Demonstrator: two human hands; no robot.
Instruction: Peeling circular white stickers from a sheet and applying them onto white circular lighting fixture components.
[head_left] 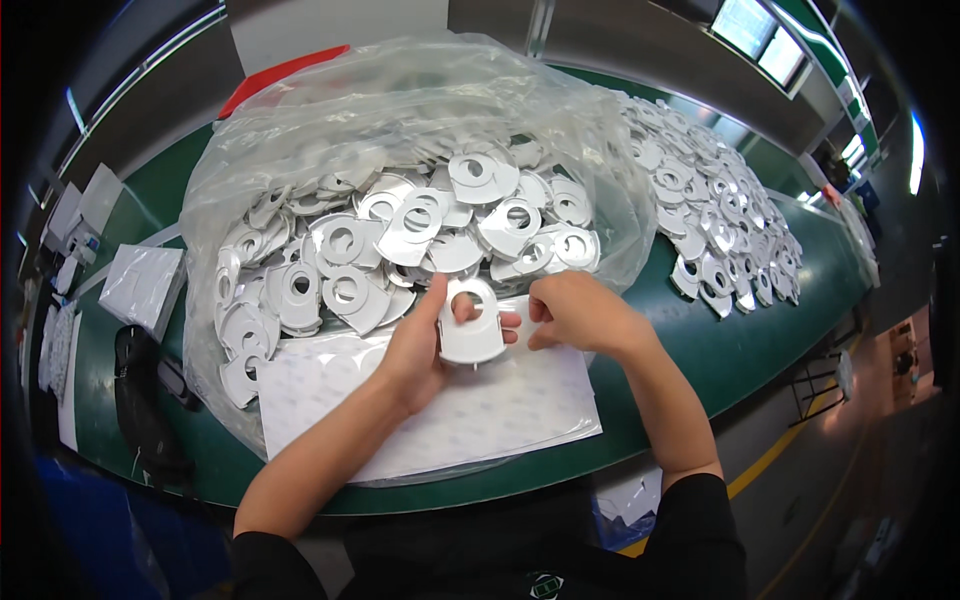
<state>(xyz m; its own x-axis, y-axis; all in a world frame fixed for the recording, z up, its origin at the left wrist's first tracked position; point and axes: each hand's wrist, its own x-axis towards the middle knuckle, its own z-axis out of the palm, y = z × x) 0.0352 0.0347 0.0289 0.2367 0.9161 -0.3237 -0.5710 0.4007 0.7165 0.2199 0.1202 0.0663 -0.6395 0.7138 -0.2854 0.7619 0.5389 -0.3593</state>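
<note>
My left hand holds a white plastic part with a round hole and one broad, rounded end. Its thumb lies along the part's left edge, and a fingertip shows through the hole. Just to the right is my right hand, its fingers curled in and pinched together, apart from the part. Whatever those fingers hold, if anything, is too small or hidden to make out. Beneath both hands lie white sheets with a faint print. Beyond them, a heap of similar white parts fills an opened clear plastic bag.
Another large heap of white parts sits on the green table at the right. A wrapped white stack and a black strap-like item lie at the left. Behind the bag shows a red edge. A stool stands at the right.
</note>
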